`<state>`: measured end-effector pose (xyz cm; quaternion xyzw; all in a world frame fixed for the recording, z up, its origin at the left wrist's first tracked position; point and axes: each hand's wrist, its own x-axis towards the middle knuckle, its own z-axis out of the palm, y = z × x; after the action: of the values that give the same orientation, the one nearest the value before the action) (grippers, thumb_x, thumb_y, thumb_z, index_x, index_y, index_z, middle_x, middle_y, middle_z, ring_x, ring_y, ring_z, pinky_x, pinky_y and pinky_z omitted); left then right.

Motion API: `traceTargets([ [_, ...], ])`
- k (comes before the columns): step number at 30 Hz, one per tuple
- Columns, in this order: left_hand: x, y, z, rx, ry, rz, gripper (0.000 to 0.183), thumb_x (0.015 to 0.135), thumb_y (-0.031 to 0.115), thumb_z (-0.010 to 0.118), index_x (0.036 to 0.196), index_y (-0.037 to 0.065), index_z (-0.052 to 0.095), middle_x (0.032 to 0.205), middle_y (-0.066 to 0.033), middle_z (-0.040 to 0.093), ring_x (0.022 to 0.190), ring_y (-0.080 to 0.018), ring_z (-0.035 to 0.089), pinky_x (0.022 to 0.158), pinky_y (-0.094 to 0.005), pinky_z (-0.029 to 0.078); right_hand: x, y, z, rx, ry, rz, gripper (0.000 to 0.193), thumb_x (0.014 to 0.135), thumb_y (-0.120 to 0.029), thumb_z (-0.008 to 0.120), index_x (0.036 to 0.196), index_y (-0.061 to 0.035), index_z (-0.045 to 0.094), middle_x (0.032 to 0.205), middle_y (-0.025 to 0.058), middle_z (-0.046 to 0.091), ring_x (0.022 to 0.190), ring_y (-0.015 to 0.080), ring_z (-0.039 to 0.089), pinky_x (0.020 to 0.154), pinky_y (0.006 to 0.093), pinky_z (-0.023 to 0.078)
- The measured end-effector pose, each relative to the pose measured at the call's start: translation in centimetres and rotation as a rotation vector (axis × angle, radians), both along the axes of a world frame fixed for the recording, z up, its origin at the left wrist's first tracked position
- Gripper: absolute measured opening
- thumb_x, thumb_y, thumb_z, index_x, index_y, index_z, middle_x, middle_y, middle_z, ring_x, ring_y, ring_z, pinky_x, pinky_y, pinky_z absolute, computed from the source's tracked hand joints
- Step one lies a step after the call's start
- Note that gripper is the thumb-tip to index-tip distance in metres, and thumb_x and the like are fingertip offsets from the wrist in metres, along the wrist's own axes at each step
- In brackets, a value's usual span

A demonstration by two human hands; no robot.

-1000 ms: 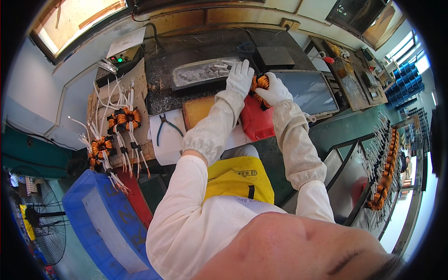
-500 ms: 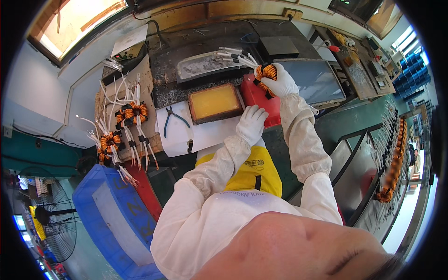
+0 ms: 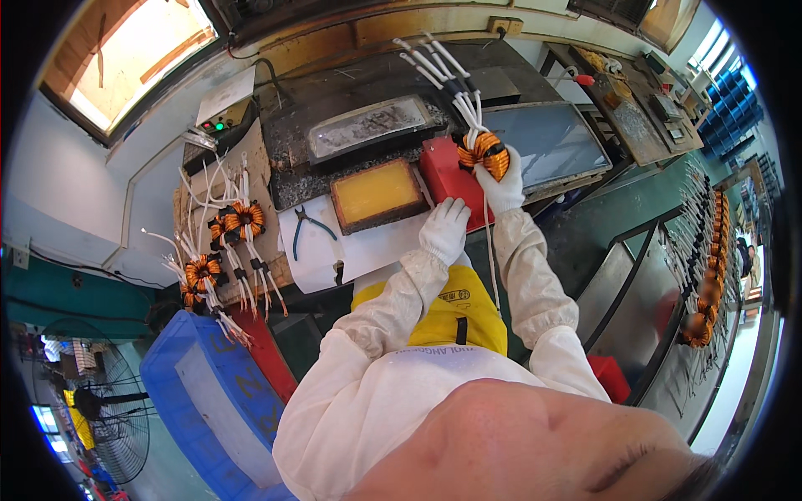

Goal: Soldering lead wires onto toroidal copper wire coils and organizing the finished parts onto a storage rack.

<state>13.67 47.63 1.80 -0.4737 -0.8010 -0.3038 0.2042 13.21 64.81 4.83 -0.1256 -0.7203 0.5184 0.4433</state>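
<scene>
Now the copper coil (image 3: 480, 154), gripped in the right hand (image 3: 504, 184) at the far end of the red box (image 3: 451, 177), has turned — leaving its white leads (image 3: 471, 117) clear of the metal pan (image 3: 368, 129) — while the left hand (image 3: 445, 230) rests flat, fingers loosely extended.

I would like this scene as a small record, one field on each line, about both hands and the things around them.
Right hand: grips copper-wound ring coil
Coil's leads: white, most pointing away from person
Left hand: at red box's near end
Left of box: tray with yellow contents
On white paper: pliers
Farther left: similar coils
</scene>
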Motion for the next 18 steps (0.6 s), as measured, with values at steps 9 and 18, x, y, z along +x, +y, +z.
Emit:
traceTargets([
  [9,0.1,-0.3,-0.1,-0.009,0.045,0.006,0.041,0.073,0.012,0.063,0.114,0.006,0.061,0.122,-0.0116,0.060,0.115,-0.0319,0.056,0.095,-0.0408,0.049,-0.2,-0.4,-2.9,0.042,0.056,-0.159,0.064,0.072,-0.008,0.080,0.126,-0.0014,0.047,0.115,0.0158,0.057,0.104,0.0266,0.060,0.092,0.0353,0.048],
  [18,0.5,0.3,-0.1,-0.046,0.084,0.075,0.038,0.071,0.013,0.064,0.109,0.006,0.062,0.119,-0.0109,0.061,0.112,-0.0313,0.057,0.091,-0.0406,0.050,0.2,-0.9,-2.6,0.125,0.035,-0.226,0.069,0.071,-0.012,0.082,0.129,-0.0013,0.046,0.118,0.0183,0.057,0.107,0.0306,0.060,0.094,0.0379,0.048],
])
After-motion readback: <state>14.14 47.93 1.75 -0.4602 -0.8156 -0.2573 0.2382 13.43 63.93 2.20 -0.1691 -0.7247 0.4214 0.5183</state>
